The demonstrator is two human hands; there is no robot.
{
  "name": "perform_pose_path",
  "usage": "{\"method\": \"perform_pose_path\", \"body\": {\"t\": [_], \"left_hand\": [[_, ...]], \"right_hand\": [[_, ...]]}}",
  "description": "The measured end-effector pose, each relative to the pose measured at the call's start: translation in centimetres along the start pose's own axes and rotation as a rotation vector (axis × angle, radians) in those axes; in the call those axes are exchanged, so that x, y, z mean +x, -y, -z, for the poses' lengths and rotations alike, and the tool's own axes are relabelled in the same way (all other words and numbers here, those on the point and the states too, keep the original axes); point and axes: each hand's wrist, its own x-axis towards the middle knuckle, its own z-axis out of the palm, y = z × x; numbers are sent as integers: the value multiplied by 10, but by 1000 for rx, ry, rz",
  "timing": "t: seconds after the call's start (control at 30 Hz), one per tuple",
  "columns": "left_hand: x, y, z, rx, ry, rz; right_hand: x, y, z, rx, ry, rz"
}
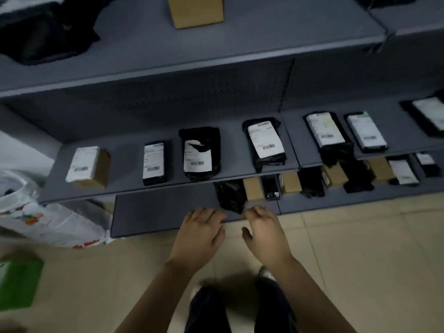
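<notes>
Black bag parcel [229, 195] lies at front of bottom shelf [156, 210], beside brown box [252, 188]. My left hand [199, 233] loose, fingers near straight, holding nothing, tips just by bag's near end. My right hand [264, 233] half-curled at bag's corner — pinch or mere touch, can't tell. Best: take both near corners, slide bag out level — don't drag box along.

1. Head view: camera worn on the person's head, facing forward and steeply down at grey shelving [264, 44] and tiled floor [360, 260].
2. Wide-angle: shelf edges bow; frame blurred.
3. Close range: forearms enter from the bottom edge, with left hand [199, 234] and right hand [264, 234] mid-frame at the lowest shelf [163, 210] front lip.
4. Person's own legs [206, 308] and shoes [265, 272] straight below, bottom centre.
5. Upper shelves recede toward the top edge.
</notes>
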Motion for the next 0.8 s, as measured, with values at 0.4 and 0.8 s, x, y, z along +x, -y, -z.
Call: {"method": "perform_pose_path", "body": {"t": [0.4,0.8], "left_hand": [[34,60,-136,39,223,-87],[83,165,-446,24,323,64]], "right_hand": [[27,-50,-139,38,78,-278],[128,-216,-401,76,53,-321]]}}
